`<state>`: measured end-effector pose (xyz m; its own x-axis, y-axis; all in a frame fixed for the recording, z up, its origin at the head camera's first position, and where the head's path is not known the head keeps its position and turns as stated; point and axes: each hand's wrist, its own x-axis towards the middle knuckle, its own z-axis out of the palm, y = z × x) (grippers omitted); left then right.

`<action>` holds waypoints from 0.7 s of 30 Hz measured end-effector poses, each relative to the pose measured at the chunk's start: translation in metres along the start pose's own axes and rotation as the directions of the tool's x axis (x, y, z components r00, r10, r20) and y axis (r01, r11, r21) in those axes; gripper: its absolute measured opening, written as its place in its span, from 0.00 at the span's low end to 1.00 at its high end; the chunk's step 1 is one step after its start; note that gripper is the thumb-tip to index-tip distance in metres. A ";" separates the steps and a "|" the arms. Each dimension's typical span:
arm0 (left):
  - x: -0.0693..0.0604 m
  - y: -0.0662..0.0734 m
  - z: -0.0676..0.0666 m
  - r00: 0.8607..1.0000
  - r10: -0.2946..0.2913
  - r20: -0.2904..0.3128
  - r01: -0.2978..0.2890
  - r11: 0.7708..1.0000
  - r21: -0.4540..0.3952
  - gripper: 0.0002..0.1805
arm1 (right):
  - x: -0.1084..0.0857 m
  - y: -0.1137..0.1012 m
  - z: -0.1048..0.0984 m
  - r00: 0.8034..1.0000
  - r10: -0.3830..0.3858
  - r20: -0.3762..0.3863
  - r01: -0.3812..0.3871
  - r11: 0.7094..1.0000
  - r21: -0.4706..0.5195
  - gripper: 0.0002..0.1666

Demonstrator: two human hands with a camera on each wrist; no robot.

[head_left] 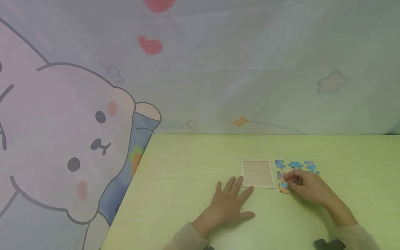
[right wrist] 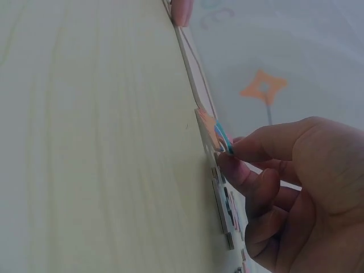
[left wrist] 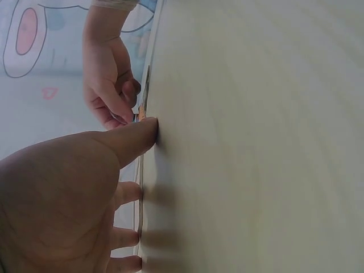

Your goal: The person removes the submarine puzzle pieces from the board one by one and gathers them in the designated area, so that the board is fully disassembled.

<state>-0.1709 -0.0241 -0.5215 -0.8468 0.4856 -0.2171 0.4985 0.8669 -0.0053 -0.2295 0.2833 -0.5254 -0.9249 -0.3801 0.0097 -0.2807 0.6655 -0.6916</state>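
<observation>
My left hand (head_left: pixel 227 205) lies palm down on the table with its fingers spread. Its fingertips are at the lower left corner and edge of a shallow wooden puzzle tray (head_left: pixel 273 177). Just right of the tray, my right hand (head_left: pixel 307 187) is over a group of jigsaw pieces (head_left: pixel 295 165). In the right wrist view, thumb and forefinger pinch a small blue-edged jigsaw piece (right wrist: pixel 224 139), which stands tilted. Close by it is an orange and blue corner piece (head_left: pixel 284 188). The right hand hides several pieces in the head view.
The pale yellow-green table (head_left: pixel 187 166) ends at a back edge against a printed cloth (head_left: pixel 250 69). A cartoon animal (head_left: pixel 93 139) on the cloth fills the left side.
</observation>
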 end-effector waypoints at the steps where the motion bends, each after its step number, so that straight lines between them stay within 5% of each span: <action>1: 0.000 0.000 0.000 1.000 -0.001 -0.001 0.001 1.000 0.000 0.44 | 0.000 0.000 0.000 1.000 0.001 0.000 -0.001 1.000 0.000 0.05; 21: 0.001 -0.001 0.004 1.000 0.008 -0.016 -0.008 1.000 0.013 0.44 | -0.009 0.002 -0.010 0.998 0.039 -0.044 -0.042 0.997 -0.067 0.09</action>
<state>-0.1711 -0.0248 -0.5251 -0.8454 0.4944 -0.2019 0.5077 0.8614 -0.0163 -0.2247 0.2943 -0.5191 -0.9457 -0.3248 0.0146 -0.2581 0.7226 -0.6413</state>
